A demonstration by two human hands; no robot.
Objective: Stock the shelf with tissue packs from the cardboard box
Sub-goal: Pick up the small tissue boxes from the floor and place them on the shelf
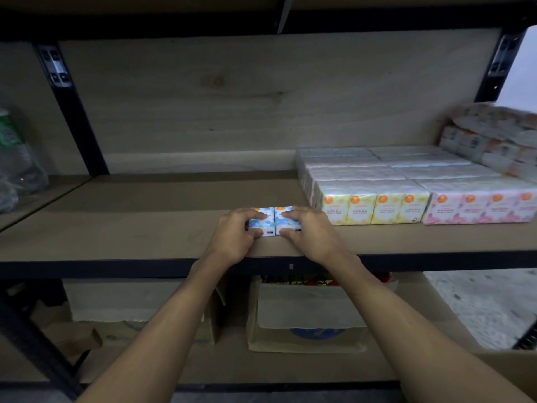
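A blue-and-white tissue pack (pixel 274 221) stands on the brown shelf board (pixel 130 222) near its front edge, just left of the stocked rows. My left hand (pixel 232 235) grips its left end, fingers on top and thumb on the front. My right hand (pixel 312 231) grips its right end the same way. To the right, a yellow tissue pack (pixel 374 207) and a pink tissue pack (pixel 479 207) front rows of packs that run back to the rear panel. A corner of the cardboard box (pixel 511 370) shows at the bottom right.
More wrapped tissue packs (pixel 494 141) are piled at the far right of the shelf. Plastic-wrapped bottles (pixel 17 158) sit in the bay to the left, behind a black upright (pixel 75 112). Opened cartons (pixel 305 318) stand on the shelf below.
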